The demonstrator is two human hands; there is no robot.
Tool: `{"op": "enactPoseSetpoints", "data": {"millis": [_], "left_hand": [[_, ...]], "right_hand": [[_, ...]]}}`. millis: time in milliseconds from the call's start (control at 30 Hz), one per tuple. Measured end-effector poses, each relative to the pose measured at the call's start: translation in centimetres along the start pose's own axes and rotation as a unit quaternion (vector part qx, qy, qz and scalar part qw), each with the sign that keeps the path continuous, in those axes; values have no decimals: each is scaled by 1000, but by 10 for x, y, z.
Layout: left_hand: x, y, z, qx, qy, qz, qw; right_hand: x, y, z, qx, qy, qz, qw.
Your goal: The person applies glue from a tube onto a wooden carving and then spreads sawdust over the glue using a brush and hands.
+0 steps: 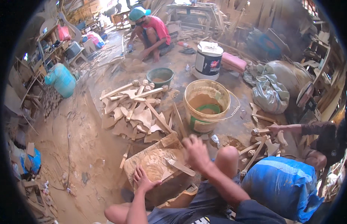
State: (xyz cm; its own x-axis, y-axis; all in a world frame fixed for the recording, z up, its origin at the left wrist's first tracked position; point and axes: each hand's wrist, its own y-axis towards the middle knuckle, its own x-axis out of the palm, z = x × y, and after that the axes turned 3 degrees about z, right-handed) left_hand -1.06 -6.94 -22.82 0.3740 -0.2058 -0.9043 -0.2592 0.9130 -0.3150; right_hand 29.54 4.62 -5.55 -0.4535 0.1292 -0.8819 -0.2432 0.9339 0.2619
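Note:
In front of me a low wooden block or board (pixel 134 164) has a smooth tan mound of paste or dust (pixel 154 164) on top. My left hand (pixel 144 182) rests open with fingers spread on its near left edge. Above the board's right side, my right hand (pixel 197 154) is closed, its fingers curled; what they hold, if anything, is hidden. Close by, a flat scraper-like blade (pixel 182 167) lies across the board's right edge, apart from both hands. A wood strip (pixel 179 120) lies just beyond my right hand.
Beyond the board lies a heap of cut wooden pieces (pixel 138 115). A muddy bucket (pixel 205 91), a green basin (pixel 160 77) and a paint pail (pixel 208 61) stand behind. A blue sack (pixel 279 184) is at my right, near another person's hand (pixel 276 128). Another person (pixel 153 35) squats farther off.

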Motion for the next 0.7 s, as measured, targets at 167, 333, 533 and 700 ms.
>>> {"op": "enactPoseSetpoints", "data": {"millis": [167, 333, 533, 700], "left_hand": [[-3, 1, -2, -3, 0, 3, 1000], [-7, 3, 12, 5, -17, -13, 1000], [-16, -7, 6, -27, -1, -25, 999], [-16, 1, 17, -14, 3, -37, 999]], "right_hand": [[-44, 161, 70, -19, 33, 82, 996], [-9, 258, 189, 123, -122, -156, 972], [58, 247, 272, 282, -175, -214, 919], [67, 256, 312, 289, -166, -168, 928]]}}
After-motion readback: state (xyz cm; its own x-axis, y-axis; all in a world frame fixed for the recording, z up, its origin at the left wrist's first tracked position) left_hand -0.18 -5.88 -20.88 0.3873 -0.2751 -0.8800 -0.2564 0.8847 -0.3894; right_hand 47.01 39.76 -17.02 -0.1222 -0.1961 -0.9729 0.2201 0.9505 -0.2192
